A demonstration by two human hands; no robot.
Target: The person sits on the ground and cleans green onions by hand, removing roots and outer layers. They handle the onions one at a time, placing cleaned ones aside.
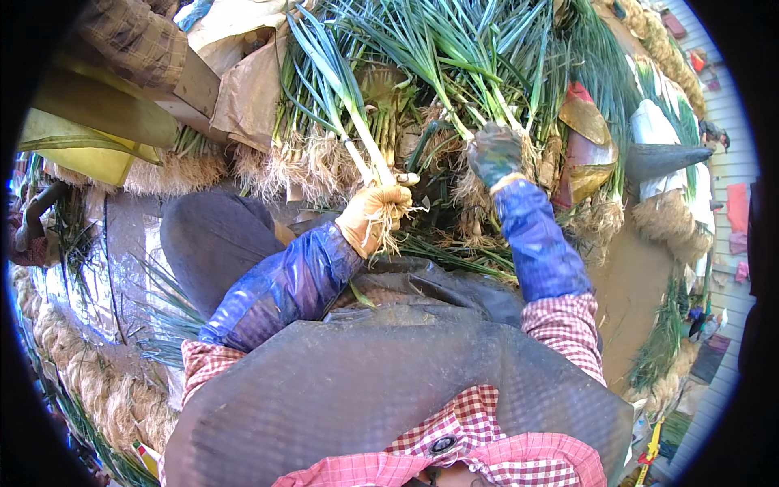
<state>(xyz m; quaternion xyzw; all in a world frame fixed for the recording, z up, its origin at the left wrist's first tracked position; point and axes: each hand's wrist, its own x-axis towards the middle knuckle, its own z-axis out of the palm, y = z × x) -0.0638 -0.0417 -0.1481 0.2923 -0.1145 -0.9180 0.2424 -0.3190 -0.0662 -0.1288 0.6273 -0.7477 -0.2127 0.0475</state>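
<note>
My left hand point(374, 216), in a tan glove, is closed around a few green onions point(365, 131). Their white roots hang below the fist, and the leaves point up and away from me. Further right, my right hand point(496, 152) wears a dark, mottled green glove and grips green onion stalks point(453, 119) at the edge of the pile. Its fingertips are partly hidden. Behind both hands spreads a large heap of green onions point(401, 36), with tangled pale roots point(316, 161) facing me.
A dark apron point(389, 377) covers my lap. Red and gold wrapping point(585, 146) lies among the onions at right, near a dark cone-shaped object point(666, 161). A plaid sleeve point(140, 42) of another person shows upper left, above yellow sheeting point(79, 152). Rooted bundles point(103, 377) line the lower left.
</note>
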